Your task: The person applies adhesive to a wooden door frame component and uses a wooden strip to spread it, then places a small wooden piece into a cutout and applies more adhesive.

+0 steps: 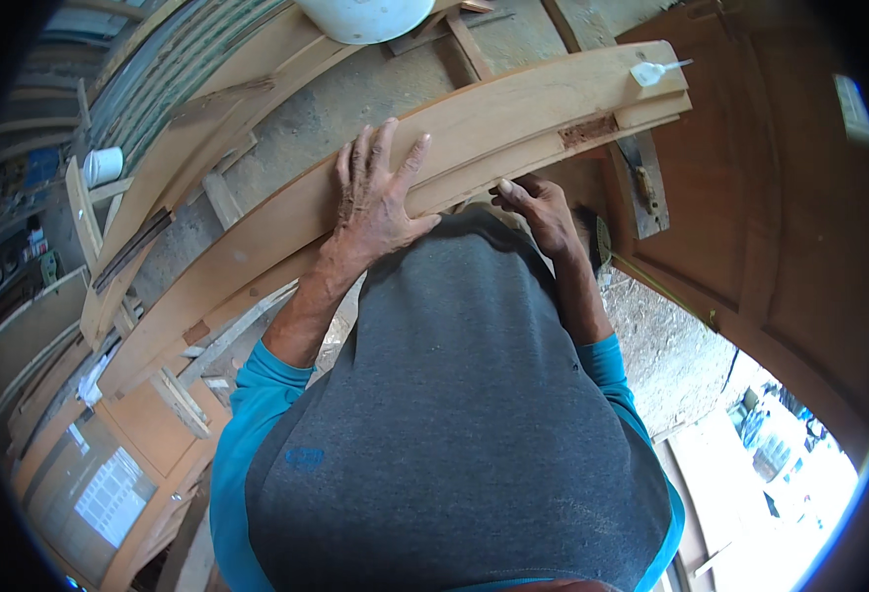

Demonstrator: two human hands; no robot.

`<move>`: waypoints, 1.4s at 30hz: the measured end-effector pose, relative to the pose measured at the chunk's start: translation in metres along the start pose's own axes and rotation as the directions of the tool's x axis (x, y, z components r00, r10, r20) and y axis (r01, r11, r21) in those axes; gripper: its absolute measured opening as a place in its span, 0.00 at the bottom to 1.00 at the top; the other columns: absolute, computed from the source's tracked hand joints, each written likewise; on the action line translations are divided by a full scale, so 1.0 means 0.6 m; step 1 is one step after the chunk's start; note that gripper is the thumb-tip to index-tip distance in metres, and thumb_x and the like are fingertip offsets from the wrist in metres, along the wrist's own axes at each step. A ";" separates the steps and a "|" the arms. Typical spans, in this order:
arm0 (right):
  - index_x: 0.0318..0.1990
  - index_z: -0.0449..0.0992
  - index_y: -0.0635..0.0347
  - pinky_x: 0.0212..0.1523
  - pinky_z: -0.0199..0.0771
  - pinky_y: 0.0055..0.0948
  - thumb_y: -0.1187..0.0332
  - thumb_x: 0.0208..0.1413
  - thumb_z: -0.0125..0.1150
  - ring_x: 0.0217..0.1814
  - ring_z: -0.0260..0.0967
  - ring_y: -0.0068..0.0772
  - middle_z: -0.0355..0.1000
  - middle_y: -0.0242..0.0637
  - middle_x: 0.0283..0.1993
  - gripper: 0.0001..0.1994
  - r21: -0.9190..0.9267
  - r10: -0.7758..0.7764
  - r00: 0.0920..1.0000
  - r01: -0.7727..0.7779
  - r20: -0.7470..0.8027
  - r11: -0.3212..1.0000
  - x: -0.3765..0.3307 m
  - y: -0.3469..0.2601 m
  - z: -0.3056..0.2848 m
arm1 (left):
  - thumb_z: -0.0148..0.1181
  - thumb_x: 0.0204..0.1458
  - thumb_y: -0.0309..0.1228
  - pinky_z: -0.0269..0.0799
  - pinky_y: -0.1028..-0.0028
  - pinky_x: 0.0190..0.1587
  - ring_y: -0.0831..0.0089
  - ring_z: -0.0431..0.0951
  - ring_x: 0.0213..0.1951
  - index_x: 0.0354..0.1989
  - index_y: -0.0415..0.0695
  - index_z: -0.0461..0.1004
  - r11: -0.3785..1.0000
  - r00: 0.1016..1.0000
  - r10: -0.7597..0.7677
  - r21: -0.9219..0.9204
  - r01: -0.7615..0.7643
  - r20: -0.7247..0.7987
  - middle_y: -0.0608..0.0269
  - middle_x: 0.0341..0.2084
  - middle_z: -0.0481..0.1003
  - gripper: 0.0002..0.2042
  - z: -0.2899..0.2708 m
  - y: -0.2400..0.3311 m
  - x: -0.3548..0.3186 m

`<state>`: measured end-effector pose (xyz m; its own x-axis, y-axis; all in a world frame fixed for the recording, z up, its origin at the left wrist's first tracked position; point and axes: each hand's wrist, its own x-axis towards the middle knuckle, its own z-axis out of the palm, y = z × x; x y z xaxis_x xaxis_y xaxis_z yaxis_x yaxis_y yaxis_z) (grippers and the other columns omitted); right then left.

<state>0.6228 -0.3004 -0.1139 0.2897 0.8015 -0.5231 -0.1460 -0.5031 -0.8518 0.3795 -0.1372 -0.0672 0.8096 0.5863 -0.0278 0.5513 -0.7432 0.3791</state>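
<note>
A long wooden board (257,225) with a grooved, stepped near edge runs across in front of me, its right end farther away. My left hand (380,202) lies on its face with the fingers spread. At the near edge, my right hand (545,215) is closed, thumb and forefinger together against the wood. Whatever those fingers hold, if anything, is too small or hidden to make out. A dark, rough recess (589,131) is cut in the board to the right of my hands. Beyond it, a small white squeeze bottle (646,74) with a thin nozzle lies on the right end.
A brown panelled door (809,257) leans at the right, beside a short plank (648,212) bearing a small tool. Across the board stands a white bucket (365,18). Curved planks and a white pot (104,166) are at the left; a glazed wooden panel (163,434) lies lower left.
</note>
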 end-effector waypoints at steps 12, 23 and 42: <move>0.51 0.82 0.74 0.49 0.74 0.33 0.54 0.66 0.71 0.46 0.73 0.29 0.80 0.37 0.45 0.24 -0.055 -0.034 0.995 0.040 0.098 0.998 0.010 -0.040 0.005 | 0.83 0.33 0.51 0.37 0.33 0.78 0.32 0.47 0.78 0.79 0.58 0.65 0.997 0.996 -0.052 -0.067 0.047 -0.074 0.38 0.78 0.52 0.56 0.028 -0.020 -0.023; 0.59 0.80 0.71 0.49 0.72 0.32 0.45 0.71 0.64 0.47 0.73 0.30 0.80 0.41 0.47 0.31 -0.014 0.051 0.992 -0.050 0.115 0.999 -0.003 -0.014 0.003 | 0.86 0.30 0.50 0.40 0.35 0.79 0.29 0.46 0.78 0.77 0.53 0.67 0.990 0.997 -0.004 -0.138 -0.008 -0.082 0.34 0.77 0.52 0.57 0.031 -0.012 -0.015; 0.49 0.80 0.67 0.44 0.79 0.28 0.58 0.69 0.70 0.40 0.78 0.28 0.80 0.40 0.39 0.18 0.266 0.130 0.991 -0.121 -0.014 0.956 0.001 -0.009 0.025 | 0.83 0.36 0.44 0.40 0.36 0.78 0.37 0.47 0.79 0.79 0.60 0.64 0.977 0.992 -0.094 -0.202 0.076 -0.079 0.41 0.78 0.52 0.54 -0.005 -0.008 -0.001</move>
<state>0.6095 -0.2922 -0.1103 0.2811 0.7251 -0.6286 -0.4267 -0.4923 -0.7587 0.3759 -0.1330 -0.0662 0.7359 0.6770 0.0104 0.5591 -0.6163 0.5546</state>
